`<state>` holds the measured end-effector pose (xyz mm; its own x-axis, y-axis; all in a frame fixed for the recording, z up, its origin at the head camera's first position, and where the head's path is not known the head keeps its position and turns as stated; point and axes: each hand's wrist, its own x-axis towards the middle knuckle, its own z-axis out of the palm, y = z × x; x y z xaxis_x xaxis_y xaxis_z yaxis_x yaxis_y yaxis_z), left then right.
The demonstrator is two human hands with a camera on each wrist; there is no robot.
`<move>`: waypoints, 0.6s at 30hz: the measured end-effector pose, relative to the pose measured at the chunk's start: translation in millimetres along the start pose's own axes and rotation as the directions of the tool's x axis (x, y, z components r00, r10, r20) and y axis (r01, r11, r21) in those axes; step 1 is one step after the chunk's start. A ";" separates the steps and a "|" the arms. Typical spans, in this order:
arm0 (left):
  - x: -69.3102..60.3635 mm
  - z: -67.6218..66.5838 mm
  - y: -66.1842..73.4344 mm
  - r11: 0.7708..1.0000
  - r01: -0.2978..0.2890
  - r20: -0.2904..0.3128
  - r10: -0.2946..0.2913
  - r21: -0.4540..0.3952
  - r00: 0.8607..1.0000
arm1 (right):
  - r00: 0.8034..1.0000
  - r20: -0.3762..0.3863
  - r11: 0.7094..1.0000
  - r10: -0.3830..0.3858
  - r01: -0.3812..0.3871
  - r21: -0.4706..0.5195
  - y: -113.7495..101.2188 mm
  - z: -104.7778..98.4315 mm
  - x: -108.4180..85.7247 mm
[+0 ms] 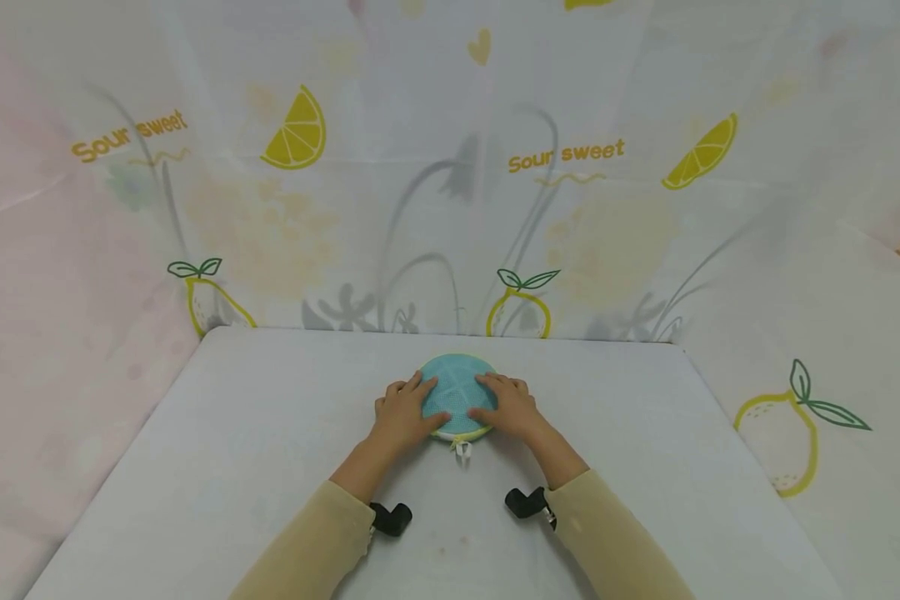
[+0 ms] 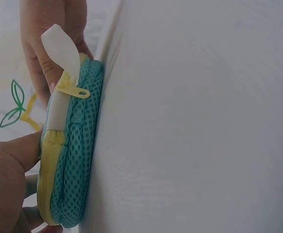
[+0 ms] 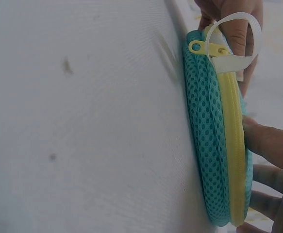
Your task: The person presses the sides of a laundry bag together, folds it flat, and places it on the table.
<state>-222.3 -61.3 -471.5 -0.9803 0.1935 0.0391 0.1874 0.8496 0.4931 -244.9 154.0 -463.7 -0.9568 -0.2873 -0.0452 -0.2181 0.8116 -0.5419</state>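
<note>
A round turquoise mesh laundry bag (image 1: 457,393) with a yellow zipper (image 3: 232,145) lies flat on the white table. My left hand (image 1: 403,412) holds its left side, thumb and index fingertip on the top and the other fingers by the rim. On the opposite side my right hand (image 1: 512,408) grips it in the same way. A white loop (image 1: 462,452) and a yellow zipper pull (image 2: 75,91) are at the edge nearest me. The bag looks thick and folded in layers in both wrist views. Its underside is hidden.
The white table (image 1: 270,433) reaches back to a hanging cloth (image 1: 420,208) printed with lemons and lettering. Black wrist mounts (image 1: 392,519) stick out from both beige sleeves (image 1: 307,542).
</note>
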 end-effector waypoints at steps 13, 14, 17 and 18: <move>0.7 -4.1 -10.0 0.994 -0.061 -0.055 0.056 -0.085 0.997 | 0.997 -0.063 0.996 -0.036 0.041 0.080 -4.7 -9.8 -4.5; 0.5 -5.1 -10.4 0.994 -0.067 -0.056 0.062 -0.092 0.996 | 0.997 -0.067 0.996 -0.037 0.042 0.079 -4.8 -10.9 -4.8; -1.3 -9.5 -10.8 0.991 -0.088 -0.066 0.082 -0.104 0.994 | 0.997 -0.074 0.995 -0.029 0.036 0.090 -5.5 -15.4 -6.4; -2.8 -12.3 -10.3 0.989 -0.095 -0.072 0.087 -0.111 0.994 | 0.997 -0.076 0.995 -0.027 0.034 0.099 -5.8 -17.2 -7.2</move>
<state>-222.3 -76.5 -466.0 -0.9621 0.2314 0.1441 0.2716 0.7678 0.5803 -240.1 160.2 -445.7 -0.9624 -0.2698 0.0332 -0.2309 0.7471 -0.6233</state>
